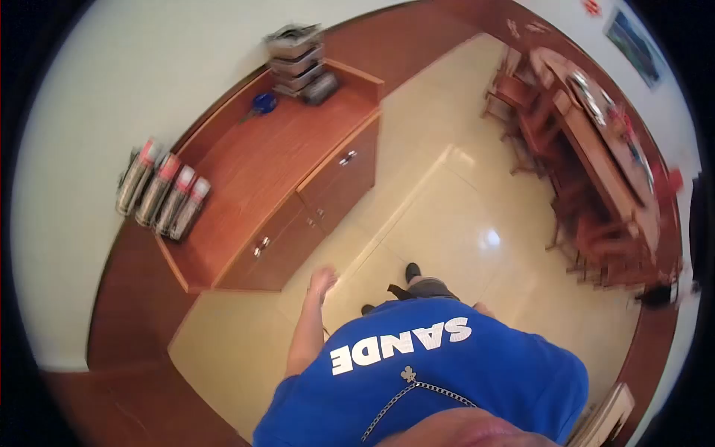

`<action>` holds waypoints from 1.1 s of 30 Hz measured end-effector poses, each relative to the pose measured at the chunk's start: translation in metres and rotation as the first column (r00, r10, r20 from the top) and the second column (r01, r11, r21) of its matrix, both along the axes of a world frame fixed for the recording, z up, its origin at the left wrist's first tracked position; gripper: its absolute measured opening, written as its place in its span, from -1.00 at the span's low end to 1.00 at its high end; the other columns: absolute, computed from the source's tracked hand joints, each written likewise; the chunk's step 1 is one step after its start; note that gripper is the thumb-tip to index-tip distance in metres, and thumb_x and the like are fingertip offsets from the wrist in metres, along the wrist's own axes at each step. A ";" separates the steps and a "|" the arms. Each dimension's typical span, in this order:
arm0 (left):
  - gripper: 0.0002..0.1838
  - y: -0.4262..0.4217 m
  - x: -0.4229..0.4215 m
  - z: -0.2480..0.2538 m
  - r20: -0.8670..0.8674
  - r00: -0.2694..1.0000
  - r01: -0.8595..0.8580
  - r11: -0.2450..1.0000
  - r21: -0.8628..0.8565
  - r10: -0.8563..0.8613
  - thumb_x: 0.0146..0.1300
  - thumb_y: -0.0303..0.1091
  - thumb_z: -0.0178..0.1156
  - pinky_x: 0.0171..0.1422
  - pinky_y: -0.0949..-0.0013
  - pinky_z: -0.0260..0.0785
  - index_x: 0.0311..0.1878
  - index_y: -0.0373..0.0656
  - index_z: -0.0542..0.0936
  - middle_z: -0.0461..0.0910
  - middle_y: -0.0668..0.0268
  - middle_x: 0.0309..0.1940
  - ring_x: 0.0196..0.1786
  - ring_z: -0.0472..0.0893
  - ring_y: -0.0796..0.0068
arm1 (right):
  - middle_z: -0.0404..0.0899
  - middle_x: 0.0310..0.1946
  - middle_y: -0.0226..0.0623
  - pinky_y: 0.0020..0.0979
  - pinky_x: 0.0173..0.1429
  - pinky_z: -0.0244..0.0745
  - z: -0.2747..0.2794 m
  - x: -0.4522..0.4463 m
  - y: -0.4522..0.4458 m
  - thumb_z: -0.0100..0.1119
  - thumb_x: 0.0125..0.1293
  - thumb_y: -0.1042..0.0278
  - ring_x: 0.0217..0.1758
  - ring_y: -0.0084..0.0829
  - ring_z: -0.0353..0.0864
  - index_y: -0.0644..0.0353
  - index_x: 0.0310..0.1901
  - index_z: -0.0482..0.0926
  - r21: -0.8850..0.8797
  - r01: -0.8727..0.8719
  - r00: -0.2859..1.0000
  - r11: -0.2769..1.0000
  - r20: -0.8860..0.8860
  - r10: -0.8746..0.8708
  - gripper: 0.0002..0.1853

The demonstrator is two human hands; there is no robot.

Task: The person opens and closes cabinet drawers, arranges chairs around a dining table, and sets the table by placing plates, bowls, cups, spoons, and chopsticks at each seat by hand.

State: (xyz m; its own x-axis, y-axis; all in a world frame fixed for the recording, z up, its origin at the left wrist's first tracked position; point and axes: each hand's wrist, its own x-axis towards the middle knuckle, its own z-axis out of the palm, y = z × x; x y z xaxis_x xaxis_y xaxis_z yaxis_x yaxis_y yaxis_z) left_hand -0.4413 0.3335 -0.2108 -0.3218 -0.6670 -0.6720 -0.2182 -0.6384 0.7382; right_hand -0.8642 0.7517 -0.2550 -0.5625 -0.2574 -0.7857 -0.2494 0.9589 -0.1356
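Observation:
My left hand (322, 281) hangs beside my body, near the front of a reddish-brown wooden cabinet (246, 160) and apart from it. The hand is blurred, so its fingers cannot be made out, and I see no object in it. Of my right hand (482, 309) only a small patch of skin shows past the edge of my blue shirt; its fingers are hidden. On the cabinet top stand several spray cans (165, 190) with red and white caps, a small blue object (264, 103), and a stack of clear containers (296, 61) with dark contents.
Dark objects (320, 88) lie beside the stack. Cabinet doors with metal handles (347, 157) face the tiled floor (417, 201). Across the room stands a long wooden table (596, 149) with several wooden chairs (532, 134) and items on it. A picture (633, 46) hangs on the wall.

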 end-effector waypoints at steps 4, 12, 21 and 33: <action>-0.66 0.048 0.086 -0.104 0.655 0.241 0.741 0.571 0.352 -0.716 0.18 -0.19 0.17 -0.33 0.11 0.48 -0.23 -0.31 0.71 0.68 0.04 -0.40 -0.30 0.69 0.27 | 0.67 -0.38 0.05 -0.09 -0.40 0.69 0.142 0.033 -0.003 0.16 0.23 0.47 -0.44 -0.13 0.72 0.48 -0.24 0.61 -0.132 0.335 0.942 0.933 0.069 -0.328 -0.80; -0.65 0.098 0.003 -0.033 0.563 0.551 0.587 0.766 0.262 -0.615 0.23 -0.23 0.18 -0.33 0.22 0.49 -0.07 -0.30 0.67 0.69 0.10 -0.29 -0.28 0.68 0.30 | 0.62 -0.34 0.14 -0.01 -0.45 0.68 0.167 -0.030 0.016 0.05 0.29 0.55 -0.46 -0.01 0.70 0.59 -0.17 0.51 -0.095 0.457 0.884 0.884 0.161 -0.440 -0.79; -0.66 0.076 -0.244 0.055 0.582 0.615 0.601 0.794 0.090 -0.532 0.25 -0.24 0.18 -0.29 0.29 0.50 -0.02 -0.27 0.65 0.69 0.21 -0.23 -0.30 0.66 0.33 | 0.63 -0.33 0.05 -0.10 -0.43 0.69 0.096 -0.181 0.020 0.08 0.25 0.54 -0.42 -0.12 0.71 0.49 -0.13 0.54 -0.168 0.557 0.824 0.813 0.231 -0.517 -0.79; -0.70 -0.004 -0.414 0.028 0.439 0.748 0.597 0.793 -0.119 -0.498 0.24 -0.27 0.19 -0.29 0.38 0.48 -0.12 -0.32 0.66 0.69 0.17 -0.34 -0.38 0.67 0.41 | 0.65 -0.27 -0.05 -0.25 -0.45 0.68 0.017 -0.325 -0.015 0.01 0.28 0.47 -0.39 -0.21 0.74 0.45 -0.02 0.52 -0.256 0.738 0.669 0.624 0.400 -0.627 -0.71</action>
